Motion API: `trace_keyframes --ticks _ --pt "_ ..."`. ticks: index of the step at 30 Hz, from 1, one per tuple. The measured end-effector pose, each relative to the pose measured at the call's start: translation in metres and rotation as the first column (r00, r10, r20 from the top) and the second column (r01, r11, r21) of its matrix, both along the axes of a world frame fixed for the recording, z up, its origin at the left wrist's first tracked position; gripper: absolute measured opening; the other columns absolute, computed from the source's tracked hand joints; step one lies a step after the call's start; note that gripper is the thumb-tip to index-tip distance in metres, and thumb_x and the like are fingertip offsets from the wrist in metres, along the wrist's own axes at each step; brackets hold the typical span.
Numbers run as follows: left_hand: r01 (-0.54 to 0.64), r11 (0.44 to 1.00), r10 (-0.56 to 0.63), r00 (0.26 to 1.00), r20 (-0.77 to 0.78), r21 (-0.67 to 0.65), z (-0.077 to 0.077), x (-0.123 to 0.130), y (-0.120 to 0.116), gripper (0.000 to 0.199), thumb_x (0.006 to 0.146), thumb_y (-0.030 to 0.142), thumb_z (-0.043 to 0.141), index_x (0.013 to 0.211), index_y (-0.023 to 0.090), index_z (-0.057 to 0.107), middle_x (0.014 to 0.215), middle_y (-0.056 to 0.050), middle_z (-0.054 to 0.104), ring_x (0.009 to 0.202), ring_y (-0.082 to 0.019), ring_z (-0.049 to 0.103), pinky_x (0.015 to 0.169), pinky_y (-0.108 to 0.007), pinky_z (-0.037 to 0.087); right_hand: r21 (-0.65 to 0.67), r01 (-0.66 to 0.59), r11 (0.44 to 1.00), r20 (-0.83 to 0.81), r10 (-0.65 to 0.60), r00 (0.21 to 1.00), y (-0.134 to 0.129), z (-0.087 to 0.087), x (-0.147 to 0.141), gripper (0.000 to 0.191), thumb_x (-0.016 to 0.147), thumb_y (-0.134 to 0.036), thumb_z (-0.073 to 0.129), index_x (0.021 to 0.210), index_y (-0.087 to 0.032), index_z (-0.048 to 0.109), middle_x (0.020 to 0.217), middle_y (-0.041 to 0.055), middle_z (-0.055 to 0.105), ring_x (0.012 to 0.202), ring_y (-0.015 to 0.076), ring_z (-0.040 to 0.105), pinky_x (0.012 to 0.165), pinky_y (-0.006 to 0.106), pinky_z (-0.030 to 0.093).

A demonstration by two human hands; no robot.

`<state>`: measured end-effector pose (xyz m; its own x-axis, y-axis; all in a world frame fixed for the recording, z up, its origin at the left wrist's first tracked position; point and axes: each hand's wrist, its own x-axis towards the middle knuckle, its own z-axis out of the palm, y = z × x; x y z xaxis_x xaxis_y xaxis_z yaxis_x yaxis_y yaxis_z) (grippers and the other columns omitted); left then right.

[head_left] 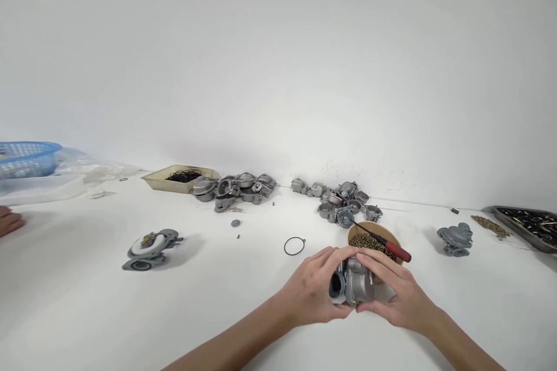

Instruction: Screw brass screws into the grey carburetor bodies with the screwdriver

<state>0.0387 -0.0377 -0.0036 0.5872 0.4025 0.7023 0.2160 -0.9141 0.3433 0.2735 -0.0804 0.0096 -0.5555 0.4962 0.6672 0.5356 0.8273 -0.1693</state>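
Note:
A grey metal carburetor [359, 284] is gripped between my two hands, its round dark bore facing left. My left hand [315, 287] wraps its left side, fingers over the top and thumb beneath. On the other side, my right hand [398, 290] clasps the bowl end, fingertips meeting the left ones on top. Just behind stands a tan bowl [353, 234] of small brass screws [369, 243]. A screwdriver [394, 249] with a red and black handle rests across its rim. Left of the bowl lies a black O-ring gasket [295, 246] with a small tab.
An open carburetor body [152, 248] with a white float sits left; another carburetor [455, 239] stands right. Piles of grey castings [237, 188] and bowl covers [346, 200] line the wall. Trays [154, 179] of black parts, a blue basket [30, 156] and another person's hand [9, 221] appear at the sides.

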Motion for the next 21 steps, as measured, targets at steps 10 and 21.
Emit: trace_keyframes --ticks 10,21 --pt "0.005 0.989 -0.008 1.0 -0.018 -0.146 0.016 -0.015 0.002 0.097 0.087 0.041 0.078 0.16 0.033 0.014 0.156 -0.014 0.046 0.136 -0.034 0.053 0.113 -0.052 0.05 0.085 0.081 0.993 -0.2 -0.063 0.978 -0.002 0.015 0.012 0.059 0.094 -0.043 0.076 0.144 -0.023 0.052 0.131 0.0152 0.067 0.122 0.0288 0.067 0.1 0.039 0.062" --pt "-0.194 0.962 0.151 0.965 -0.215 -0.192 0.002 -0.015 0.019 0.054 0.095 0.025 0.058 0.145 0.029 0.04 0.143 -0.009 0.058 0.122 -0.027 0.064 0.103 -0.044 0.057 -0.126 0.893 0.431 -0.772 -0.608 0.184 0.011 0.062 0.186 0.111 0.058 -0.064 0.089 0.148 -0.007 0.059 0.132 0.0222 0.068 0.113 0.0419 0.069 0.103 0.055 0.054"
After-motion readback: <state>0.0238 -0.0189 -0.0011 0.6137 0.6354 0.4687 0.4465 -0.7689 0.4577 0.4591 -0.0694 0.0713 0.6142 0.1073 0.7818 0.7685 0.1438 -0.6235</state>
